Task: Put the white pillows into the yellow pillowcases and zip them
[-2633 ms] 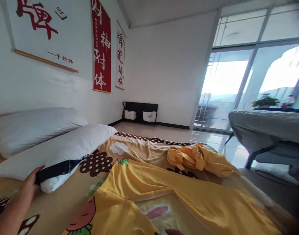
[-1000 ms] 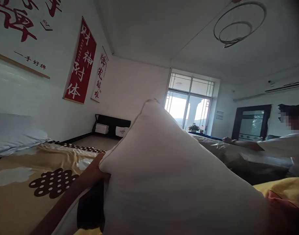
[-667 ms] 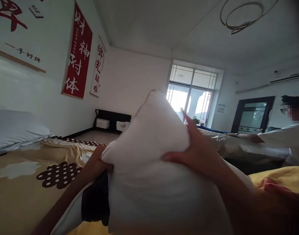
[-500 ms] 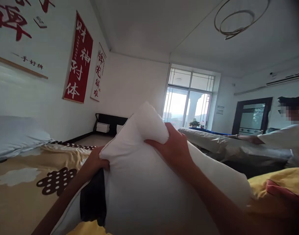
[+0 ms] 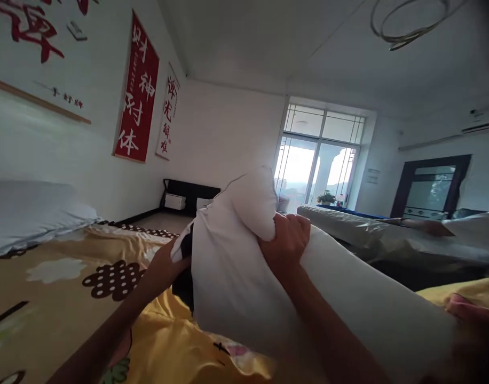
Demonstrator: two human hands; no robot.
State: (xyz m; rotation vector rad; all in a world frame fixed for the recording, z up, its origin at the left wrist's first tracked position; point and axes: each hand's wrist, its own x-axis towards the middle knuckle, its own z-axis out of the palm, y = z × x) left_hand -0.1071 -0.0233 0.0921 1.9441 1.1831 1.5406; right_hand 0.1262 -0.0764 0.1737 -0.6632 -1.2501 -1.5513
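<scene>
Fingers of the right hand (image 5: 286, 242) bunch the white pillow (image 5: 244, 266) raised above the bed (image 5: 68, 277). Left hand (image 5: 170, 261) pinches its near corner, fingertips hidden by fabric. A co-worker's hand (image 5: 431, 226) is blurred, far right.

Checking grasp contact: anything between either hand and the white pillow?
Nothing visible. The right hand clenches the pillow near its top corner; the left hand grips its edge by the dark band.

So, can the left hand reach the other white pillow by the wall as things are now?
Probably not yet: the left hand grips the held pillow, and the other pillow lies well to its left, across open bedspread.
</scene>
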